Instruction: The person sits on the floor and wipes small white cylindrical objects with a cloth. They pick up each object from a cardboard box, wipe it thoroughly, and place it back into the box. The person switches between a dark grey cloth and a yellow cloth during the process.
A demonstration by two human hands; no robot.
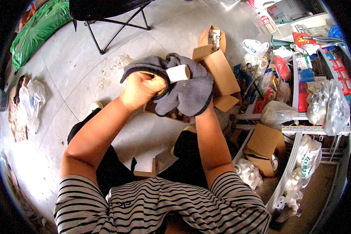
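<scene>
My left hand (pixel 144 87) is closed on the black-edged rim of a grey fleece cloth item (pixel 190 90), perhaps a mitt. My right hand (pixel 204 109) is hidden under or inside the grey fleece; only the wrist and forearm show below its dark edge. A short white plastic pipe fitting (pixel 178 73) lies against the fleece between the two hands, its round opening facing right. Below the fleece, partly covered by it, an open box (pixel 166 115) with small pieces inside stands on the floor.
Open cardboard boxes (pixel 222 71) stand just beyond my right hand, one with white fittings. Metal shelving (pixel 295 84) with bagged parts and boxes runs along the right. A folding chair's legs (pixel 117 32) and a green plastic bag (pixel 41 32) are at the upper left.
</scene>
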